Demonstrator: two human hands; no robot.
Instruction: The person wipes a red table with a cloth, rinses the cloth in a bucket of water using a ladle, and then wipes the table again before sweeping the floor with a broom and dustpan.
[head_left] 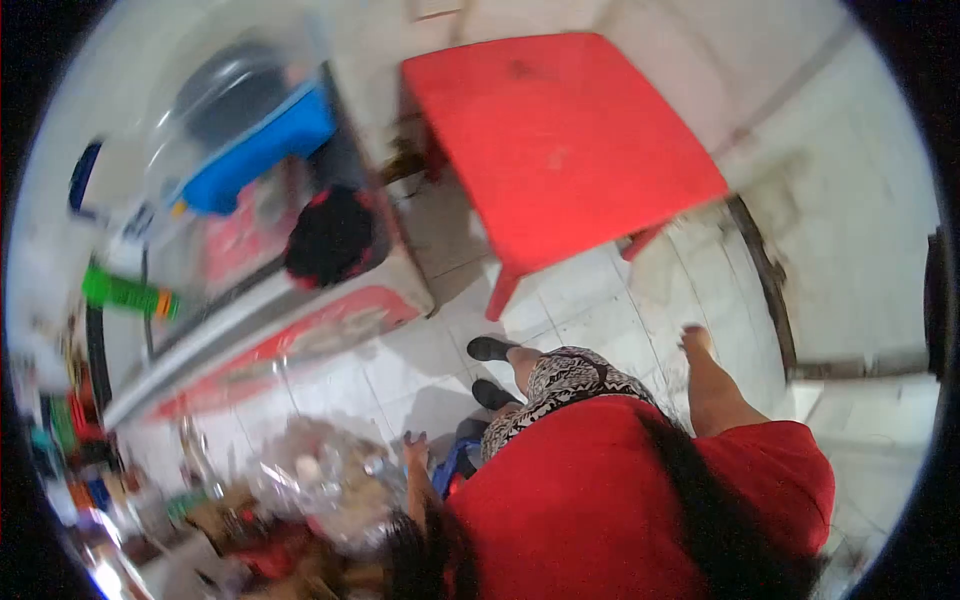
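Observation:
My left hand hangs low at my left side, near a blue cloth or bag at my hip and a heap of clear plastic bags. Its fingers look spread, with nothing in them. Out to the right, my right hand is held above the tiled floor, apart from everything; it is small and slightly blurred, but its fingers seem loosely apart and I see no object there. Ahead of me stands a red plastic table.
On the left, a glass-sided display case or freezer carries a blue bin, a black-and-red cloth item and a green bottle. Cluttered goods cover the lower left. A wall rises on the right.

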